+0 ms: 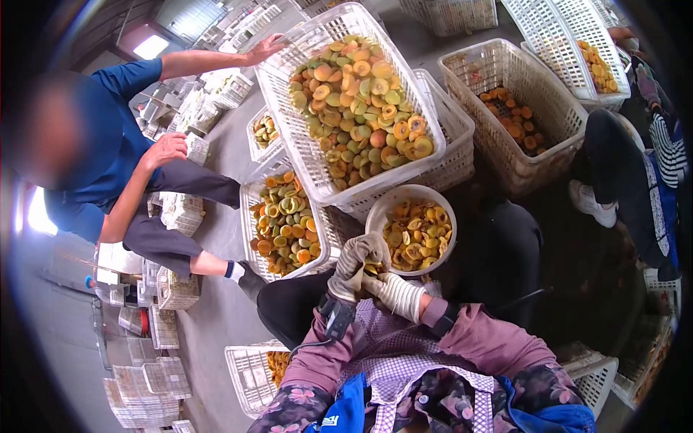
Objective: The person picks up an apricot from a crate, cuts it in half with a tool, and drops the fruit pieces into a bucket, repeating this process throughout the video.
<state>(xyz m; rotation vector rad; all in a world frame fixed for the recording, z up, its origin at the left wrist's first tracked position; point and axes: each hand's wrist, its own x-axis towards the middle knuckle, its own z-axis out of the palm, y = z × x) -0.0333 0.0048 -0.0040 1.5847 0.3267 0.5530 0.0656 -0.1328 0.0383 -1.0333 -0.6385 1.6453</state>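
My left hand, in a pale, soiled glove, is closed around a small piece of yellow-green fruit just at the near edge of a round white bucket. Close against it, my right hand, in a white knitted glove, has its fingers curled at the same piece; what they grip is hidden. The bucket holds yellow fruit pieces. Beyond it, a large white crate of halved orange and green fruit rests tilted on other crates.
A person in a blue shirt stands at the left with one hand on the large crate. Another fruit crate sits at left of the bucket, and a deep crate at the upper right. A seated person is at the far right.
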